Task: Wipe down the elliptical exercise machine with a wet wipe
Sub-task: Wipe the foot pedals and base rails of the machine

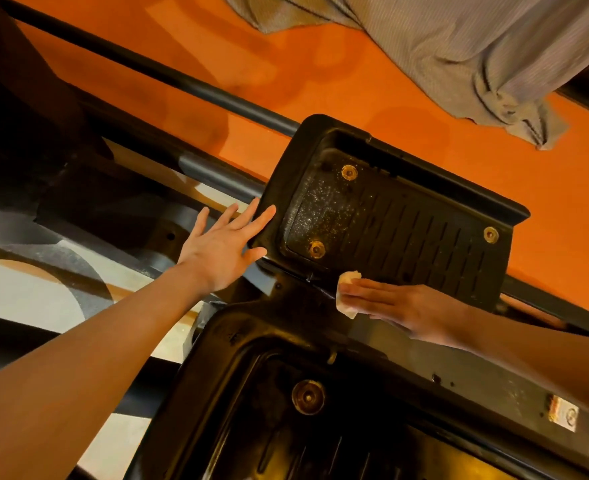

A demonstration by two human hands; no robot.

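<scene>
Pressing wipe (346, 294) flat under right hand (407, 308), no closed grip; left hand (222, 249), spread, bracing pedal (383, 216); best swept along the grooves.

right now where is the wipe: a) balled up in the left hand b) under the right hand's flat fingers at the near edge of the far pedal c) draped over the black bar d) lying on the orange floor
b: the wipe sits under the straight fingers of the right hand, pressed on the near edge of the far pedal; the left hand is spread open and holds nothing.
</scene>
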